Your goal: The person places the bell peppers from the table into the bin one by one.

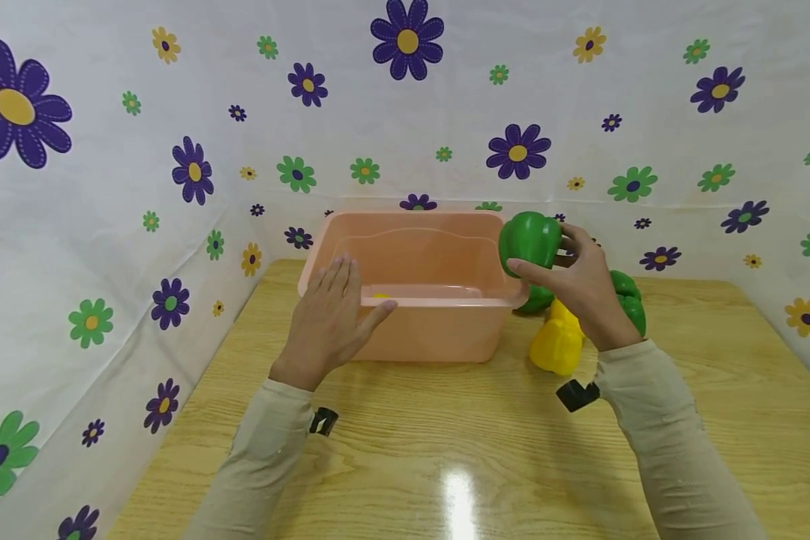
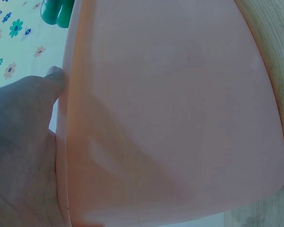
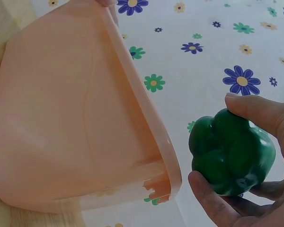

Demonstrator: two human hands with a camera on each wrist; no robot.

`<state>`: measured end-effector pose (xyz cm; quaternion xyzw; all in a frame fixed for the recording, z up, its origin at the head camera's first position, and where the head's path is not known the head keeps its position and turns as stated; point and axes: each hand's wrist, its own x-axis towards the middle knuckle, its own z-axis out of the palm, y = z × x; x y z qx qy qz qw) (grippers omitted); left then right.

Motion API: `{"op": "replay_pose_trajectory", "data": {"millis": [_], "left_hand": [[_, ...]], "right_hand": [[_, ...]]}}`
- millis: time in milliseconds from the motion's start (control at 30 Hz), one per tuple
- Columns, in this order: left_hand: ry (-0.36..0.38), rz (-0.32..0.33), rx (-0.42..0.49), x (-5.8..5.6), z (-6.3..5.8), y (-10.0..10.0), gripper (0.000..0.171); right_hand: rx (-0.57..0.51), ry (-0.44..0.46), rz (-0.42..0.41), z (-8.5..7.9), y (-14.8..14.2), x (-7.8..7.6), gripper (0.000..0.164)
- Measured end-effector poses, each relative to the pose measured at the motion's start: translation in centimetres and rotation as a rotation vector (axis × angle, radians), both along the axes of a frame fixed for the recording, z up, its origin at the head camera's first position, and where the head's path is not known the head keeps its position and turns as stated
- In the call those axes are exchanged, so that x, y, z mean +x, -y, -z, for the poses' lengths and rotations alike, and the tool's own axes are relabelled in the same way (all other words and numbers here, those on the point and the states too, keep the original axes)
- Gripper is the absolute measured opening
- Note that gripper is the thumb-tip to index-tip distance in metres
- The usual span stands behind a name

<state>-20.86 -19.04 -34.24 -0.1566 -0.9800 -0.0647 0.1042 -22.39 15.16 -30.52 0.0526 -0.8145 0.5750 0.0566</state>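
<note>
Background filled by a flowered sheet (image 1: 459, 112). Wood-grained tabletop (image 1: 405, 427); pink tub (image 1: 439, 334) set on it. Near rim touched at 8 o'clock by left hand (image 1: 324, 322): grip apart, fingers straight, thumb spread. Right hand (image 1: 583, 283) seen at 3 o'clock, grip clamped on a green pepper (image 1: 529, 238), which is held raised by the tub's rim at 2 o'clock. Yellow pepper (image 1: 555, 349) seen on tabletop at 4 o'clock; second green pepper (image 1: 631, 304), at 3 o'clock, partly hidden by right wrist. Yellow patch (image 1: 381, 295) glimpsed inside tub at 7 o'clock, mostly hidden.
</note>
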Motion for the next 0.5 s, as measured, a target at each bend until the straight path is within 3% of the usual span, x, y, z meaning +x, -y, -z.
{"op": "replay_pose_trajectory", "data": {"millis": [500], "left_hand": [[-0.001, -0.001, 0.007, 0.04, -0.07, -0.04, 0.097]], "right_hand": [[0.01, 0.009, -0.002, -0.08, 0.4, 0.04, 0.102]]}}
